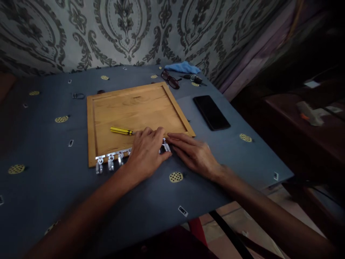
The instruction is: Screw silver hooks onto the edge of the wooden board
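Note:
A framed wooden board [134, 108] lies flat on the table. Along its near edge runs a silver metal hook rail [111, 157] with several hooks hanging past the wood. My left hand [148, 151] is closed over the rail right of its middle, fingers bent onto the board and thumb in front; it hides part of the rail. My right hand [195, 153] has its fingers stretched out, the tips at the board's near right corner beside the rail's end. A screwdriver with a yellow and black handle [121, 130] rests on the board, its tip end hidden behind my left hand.
The table wears a blue-grey cloth [54, 144] with pineapple prints. Right of the board lies a black phone [211, 112]. Behind are glasses [170, 79], a bunch of keys [194, 78] and a blue cloth [183, 67]. A small dark loop [78, 96] lies left of the board.

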{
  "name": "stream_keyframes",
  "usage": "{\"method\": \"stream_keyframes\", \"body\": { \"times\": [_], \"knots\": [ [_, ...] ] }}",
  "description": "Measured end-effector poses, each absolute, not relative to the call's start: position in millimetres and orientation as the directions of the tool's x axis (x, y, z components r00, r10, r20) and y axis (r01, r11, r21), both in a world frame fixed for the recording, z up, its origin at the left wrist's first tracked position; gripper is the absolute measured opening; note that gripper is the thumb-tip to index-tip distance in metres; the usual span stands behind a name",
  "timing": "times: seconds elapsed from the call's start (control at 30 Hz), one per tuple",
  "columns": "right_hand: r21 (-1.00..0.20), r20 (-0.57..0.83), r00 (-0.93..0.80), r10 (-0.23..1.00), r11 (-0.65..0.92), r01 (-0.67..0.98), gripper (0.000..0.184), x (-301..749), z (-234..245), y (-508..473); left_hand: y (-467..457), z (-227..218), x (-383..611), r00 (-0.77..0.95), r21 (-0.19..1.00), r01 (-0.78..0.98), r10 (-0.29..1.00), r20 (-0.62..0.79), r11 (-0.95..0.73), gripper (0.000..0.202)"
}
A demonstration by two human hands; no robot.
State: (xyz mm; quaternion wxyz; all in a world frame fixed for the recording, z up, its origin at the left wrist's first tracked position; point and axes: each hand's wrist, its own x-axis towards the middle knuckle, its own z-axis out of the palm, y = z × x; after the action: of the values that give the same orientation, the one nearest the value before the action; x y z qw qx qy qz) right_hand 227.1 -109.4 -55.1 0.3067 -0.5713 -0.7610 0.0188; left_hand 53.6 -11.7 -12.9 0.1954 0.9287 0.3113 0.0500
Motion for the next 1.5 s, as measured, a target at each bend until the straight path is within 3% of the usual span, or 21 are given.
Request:
{"method": "stream_keyframes", "body": {
  "times": [0.1, 0.27, 0.6, 0.83, 1.37, 1.5],
  "knots": [
    [-0.256, 0.472, -0.258, 0.843, 0.411, 0.875, 0.031, 230, -64, -110, -11, -12, 53, 0.799, 0.392, 0.562, 0.601, -0.028, -0.728, 0.036],
    [-0.190, 0.469, -0.307, 0.828, 0.434, 0.881, 0.034, 231, -67, -109, -11, -13, 54, 0.798, 0.396, 0.561, 0.602, -0.027, -0.727, 0.037],
    [-0.279, 0.477, -0.315, 0.821, 0.481, 0.831, 0.034, 236, -69, -105, -11, -14, 54, 0.795, 0.395, 0.555, 0.607, 0.010, -0.732, 0.036],
    [-0.210, 0.526, -0.344, 0.778, 0.511, 0.834, 0.029, 238, -69, -103, -10, -15, 53, 0.797, 0.408, 0.544, 0.604, 0.023, -0.733, 0.035],
    [-0.228, 0.502, -0.350, 0.791, 0.511, 0.829, 0.028, 239, -68, -100, -8, -11, 52, 0.809, 0.415, 0.529, 0.588, 0.018, -0.740, 0.037],
    [-0.219, 0.485, -0.348, 0.803, 0.496, 0.840, 0.031, 239, -68, -100, -3, -2, 44, 0.809, 0.440, 0.516, 0.587, 0.031, -0.735, 0.028]
  ]
}}
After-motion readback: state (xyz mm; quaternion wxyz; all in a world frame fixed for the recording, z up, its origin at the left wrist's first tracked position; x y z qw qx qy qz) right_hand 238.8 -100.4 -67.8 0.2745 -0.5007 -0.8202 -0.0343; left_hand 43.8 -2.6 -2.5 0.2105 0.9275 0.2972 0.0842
